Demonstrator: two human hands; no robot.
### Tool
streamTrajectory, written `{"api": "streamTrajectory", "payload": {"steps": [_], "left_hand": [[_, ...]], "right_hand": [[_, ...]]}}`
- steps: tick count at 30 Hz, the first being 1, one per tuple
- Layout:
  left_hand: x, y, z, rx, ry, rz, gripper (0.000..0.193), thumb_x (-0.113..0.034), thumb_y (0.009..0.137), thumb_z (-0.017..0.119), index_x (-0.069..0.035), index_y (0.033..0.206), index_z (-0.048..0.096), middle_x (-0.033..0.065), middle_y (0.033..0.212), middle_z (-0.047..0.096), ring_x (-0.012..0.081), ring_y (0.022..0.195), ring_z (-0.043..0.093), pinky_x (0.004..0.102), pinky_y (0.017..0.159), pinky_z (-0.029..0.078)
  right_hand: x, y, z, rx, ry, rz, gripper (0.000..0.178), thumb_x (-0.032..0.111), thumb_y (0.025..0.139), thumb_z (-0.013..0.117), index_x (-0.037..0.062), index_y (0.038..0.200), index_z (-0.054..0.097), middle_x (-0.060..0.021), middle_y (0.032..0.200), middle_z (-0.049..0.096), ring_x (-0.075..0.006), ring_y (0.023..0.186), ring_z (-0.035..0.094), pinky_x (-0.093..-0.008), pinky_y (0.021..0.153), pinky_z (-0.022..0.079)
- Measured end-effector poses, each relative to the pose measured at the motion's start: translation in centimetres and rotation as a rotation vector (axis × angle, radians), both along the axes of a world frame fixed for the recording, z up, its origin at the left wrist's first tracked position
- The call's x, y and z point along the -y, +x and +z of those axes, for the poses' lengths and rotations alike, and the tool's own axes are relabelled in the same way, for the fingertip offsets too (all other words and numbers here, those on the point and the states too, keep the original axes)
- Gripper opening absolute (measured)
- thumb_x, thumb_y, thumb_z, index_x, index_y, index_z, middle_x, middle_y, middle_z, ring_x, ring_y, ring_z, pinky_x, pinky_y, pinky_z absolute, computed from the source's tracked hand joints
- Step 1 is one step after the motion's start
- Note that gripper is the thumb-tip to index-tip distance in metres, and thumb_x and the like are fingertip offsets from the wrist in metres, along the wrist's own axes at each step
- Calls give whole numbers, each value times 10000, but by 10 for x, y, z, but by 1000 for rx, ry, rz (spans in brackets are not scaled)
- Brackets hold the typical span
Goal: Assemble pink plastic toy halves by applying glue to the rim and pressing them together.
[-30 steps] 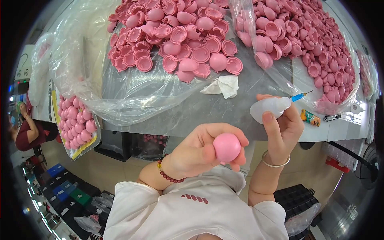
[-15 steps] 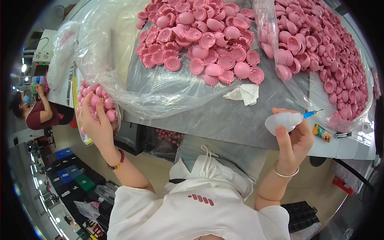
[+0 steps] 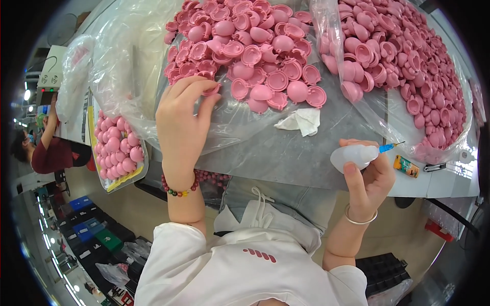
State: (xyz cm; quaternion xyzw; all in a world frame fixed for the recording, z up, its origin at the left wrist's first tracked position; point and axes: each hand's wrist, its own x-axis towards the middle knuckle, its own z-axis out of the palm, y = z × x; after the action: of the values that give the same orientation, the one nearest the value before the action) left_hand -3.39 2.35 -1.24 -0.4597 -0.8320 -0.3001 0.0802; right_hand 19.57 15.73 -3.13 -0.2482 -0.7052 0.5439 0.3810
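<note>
My left hand [image 3: 185,115] is at the near left edge of a loose heap of pink plastic half-shells [image 3: 251,55]. Its thumb and fingertips close on one hollow pink half-shell [image 3: 211,91], partly covered by the fingers. In my right hand [image 3: 368,179], over the front right of the table, lies a white squeeze bottle [image 3: 352,157]. The bottle is tilted on its side, and its blue needle tip [image 3: 388,147] points right, away from the shells. Left of my left hand, a clear tray [image 3: 145,164] holds many rounded pink pieces [image 3: 118,148].
A larger pile of pink shells [image 3: 408,66] rests on clear plastic at the right. A crumpled white tissue [image 3: 301,121] lies mid-table. An orange-and-green lighter [image 3: 406,166] and a small stapler [image 3: 435,167] are by the right edge. Another person [image 3: 48,153] sits at far left.
My left hand has moved right, from the tray of pink pieces to the heap, and now pinches a half-shell. My right hand still holds the bottle in nearly the same place.
</note>
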Motion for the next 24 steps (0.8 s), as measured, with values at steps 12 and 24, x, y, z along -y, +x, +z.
{"api": "streamTrajectory", "payload": {"steps": [12, 24], "left_hand": [[-8, 109, -15, 1257, 607, -526, 234, -194, 851, 491, 13, 955, 456, 187, 851, 534, 159, 696, 535, 258, 643, 448], [-9, 114, -22, 1674, 578, -695, 459, -154, 735, 659, 9, 1100, 433, 218, 1108, 442, 164, 798, 558, 264, 681, 476]], "right_hand": [[44, -2, 9, -342, -469, 208, 323, 196, 745, 584, -56, 907, 467, -250, 894, 552, -255, 759, 570, -317, 649, 467], [45, 8, 18, -361, -417, -3, 465, 317, 733, 613, -18, 987, 415, -122, 790, 498, -159, 630, 479, -248, 511, 382]]}}
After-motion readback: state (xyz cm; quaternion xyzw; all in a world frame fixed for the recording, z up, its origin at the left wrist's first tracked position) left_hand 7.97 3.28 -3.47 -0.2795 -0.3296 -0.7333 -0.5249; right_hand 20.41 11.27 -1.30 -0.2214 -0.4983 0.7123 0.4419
